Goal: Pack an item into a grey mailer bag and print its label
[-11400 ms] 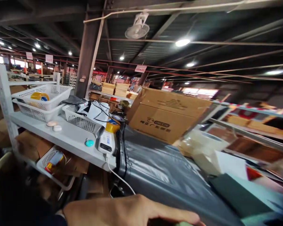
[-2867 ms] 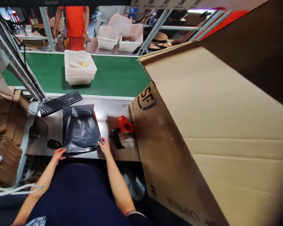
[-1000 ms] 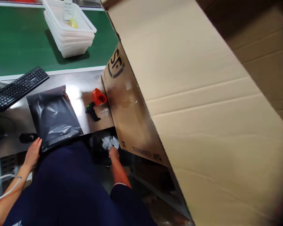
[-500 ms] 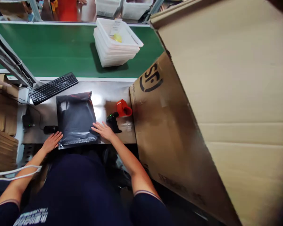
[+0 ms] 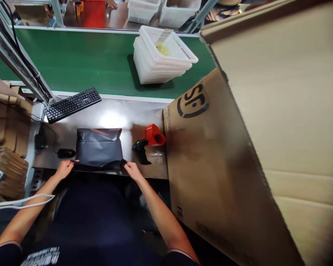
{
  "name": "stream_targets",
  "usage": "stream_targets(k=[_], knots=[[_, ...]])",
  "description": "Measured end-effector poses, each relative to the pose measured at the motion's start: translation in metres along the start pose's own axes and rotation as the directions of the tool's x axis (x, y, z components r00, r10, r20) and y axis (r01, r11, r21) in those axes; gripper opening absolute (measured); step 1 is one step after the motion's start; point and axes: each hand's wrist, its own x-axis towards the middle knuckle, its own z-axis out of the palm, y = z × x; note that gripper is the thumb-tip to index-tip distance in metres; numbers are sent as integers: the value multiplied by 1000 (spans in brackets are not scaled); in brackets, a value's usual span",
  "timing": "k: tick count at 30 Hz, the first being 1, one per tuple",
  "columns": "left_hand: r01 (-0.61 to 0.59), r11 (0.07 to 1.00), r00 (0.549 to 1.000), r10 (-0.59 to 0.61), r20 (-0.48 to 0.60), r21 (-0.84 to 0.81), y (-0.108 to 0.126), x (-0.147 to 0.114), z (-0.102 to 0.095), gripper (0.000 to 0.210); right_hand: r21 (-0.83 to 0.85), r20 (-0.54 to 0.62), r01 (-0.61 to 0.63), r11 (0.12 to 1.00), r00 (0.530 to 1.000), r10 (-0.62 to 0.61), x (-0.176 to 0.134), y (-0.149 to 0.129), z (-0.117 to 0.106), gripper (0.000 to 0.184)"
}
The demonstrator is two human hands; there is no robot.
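Note:
A dark grey poly mailer bag lies on the steel worktop in front of me. My left hand pinches its near left corner and my right hand pinches its near right corner, lifting the near flap off the table edge. Just right of the bag lies a black barcode scanner next to a red tape dispenser.
A black keyboard and a black mouse sit to the left. Stacked white baskets stand on the green conveyor belt. A big SF cardboard box fills the right. Flat cartons are piled at left.
My hands were resting flat on the bag and beside it; now both grip the near edge and raise it. The bag looks shorter, its near end folded up.

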Motion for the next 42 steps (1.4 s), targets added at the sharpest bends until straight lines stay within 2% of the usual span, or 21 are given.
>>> stream_targets(k=[3, 6, 9, 12, 15, 16, 18, 19, 21, 23, 25, 28, 30, 31, 32, 33, 35, 36, 38, 40, 42], knots=[[109, 991, 960, -126, -250, -79, 21, 45, 4, 52, 35, -108, -9, 999, 994, 12, 45, -27, 8, 57], [207, 976, 909, -216, -358, -63, 35, 89, 13, 52, -28, -210, -91, 995, 974, 83, 83, -47, 17, 51], [332, 943, 862, -315, -398, -28, 41, 117, 21, 49, -128, -276, -229, 965, 943, 187, 100, -56, 22, 42], [405, 914, 846, -365, -390, 23, 43, 128, 22, 47, -190, -268, -323, 927, 925, 268, 99, -58, 21, 39], [405, 912, 849, -348, -398, 65, 49, 126, 17, 49, -264, -292, -390, 882, 904, 312, 92, -61, 17, 45], [393, 917, 846, -329, -419, 73, 54, 123, 16, 53, -309, -342, -381, 871, 899, 272, 90, -64, 18, 51], [296, 945, 868, -207, -450, 136, 65, 117, 22, 63, -445, -410, -275, 853, 909, 79, 88, -75, 25, 63], [204, 957, 897, -98, -432, 206, 72, 115, 29, 66, -521, -386, -175, 836, 921, -48, 90, -82, 31, 65], [-6, 929, 948, 123, -295, 369, 85, 114, 48, 66, -617, -219, 49, 785, 948, -232, 97, -95, 47, 62], [-127, 872, 970, 209, -125, 472, 95, 118, 68, 65, -630, -59, 178, 756, 959, -275, 106, -101, 63, 61], [-72, 877, 987, 131, -92, 476, 97, 124, 80, 73, -614, -43, 144, 776, 976, -215, 108, -93, 71, 65], [149, 945, 980, -101, -172, 290, 89, 130, 76, 102, -532, -159, -12, 847, 984, -86, 108, -58, 63, 79], [221, 969, 970, -206, -132, 115, 83, 130, 66, 114, -483, -245, -6, 876, 961, -128, 128, -42, 50, 94], [221, 974, 968, -213, -135, 51, 81, 130, 61, 116, -470, -325, 25, 882, 924, -200, 147, -46, 44, 98], [208, 978, 967, -204, -152, 10, 80, 128, 58, 114, -456, -365, 87, 886, 889, -275, 168, -62, 41, 99], [186, 982, 961, -186, -202, -21, 79, 125, 56, 109, -439, -348, 185, 879, 867, -356, 190, -91, 42, 96], [179, 982, 941, -189, -279, -61, 79, 116, 56, 100, -370, -195, 445, 815, 821, -537, 227, -185, 52, 80], [178, 981, 932, -192, -309, -73, 78, 109, 58, 96, -325, -81, 583, 745, 768, -636, 240, -244, 61, 68], [169, 982, 920, -188, -344, -85, 70, 94, 66, 91, -246, 91, 807, 537, 571, -816, 260, -370, 84, 44], [176, 979, 926, -199, -321, -99, 55, 79, 72, 89, -162, 173, 941, 296, 322, -931, 274, -484, 110, 34], [233, 963, 934, -260, -244, -133, 36, 68, 76, 92, -133, 170, 970, 204, 225, -959, 285, -570, 137, 33]])
